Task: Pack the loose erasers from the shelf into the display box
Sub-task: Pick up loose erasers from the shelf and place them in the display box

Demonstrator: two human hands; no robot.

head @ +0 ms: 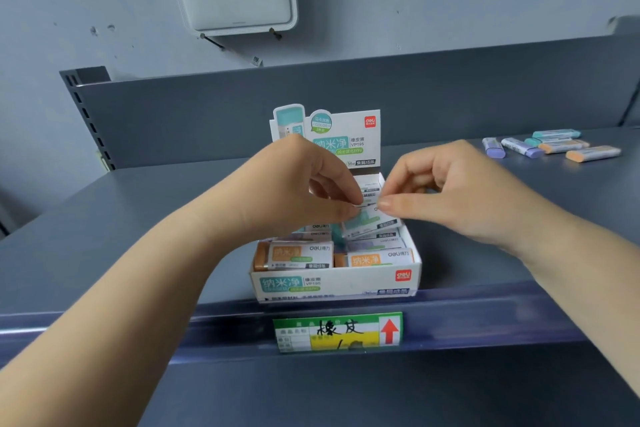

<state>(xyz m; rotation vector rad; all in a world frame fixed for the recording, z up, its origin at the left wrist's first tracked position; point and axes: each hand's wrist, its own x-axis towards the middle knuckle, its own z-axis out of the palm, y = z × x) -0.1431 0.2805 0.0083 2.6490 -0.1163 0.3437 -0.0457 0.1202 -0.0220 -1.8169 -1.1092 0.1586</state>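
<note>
Both hands, left hand [311,191] and right hand [446,184], pinch a teal eraser [367,222] over the half-filled display box [332,282]; six loose erasers [550,147] wait upper right.

A stationery shop: grey metal retail shelving [138,204], with a handwritten green price label [337,332] clipped in the front rail below the hands, a branded display box [334,282] of erasers beneath them, and loose erasers [550,147] beyond the right hand [446,191].

White-and-teal display box [332,282], orange and purple erasers [550,147], grey shelf [138,218].
</note>
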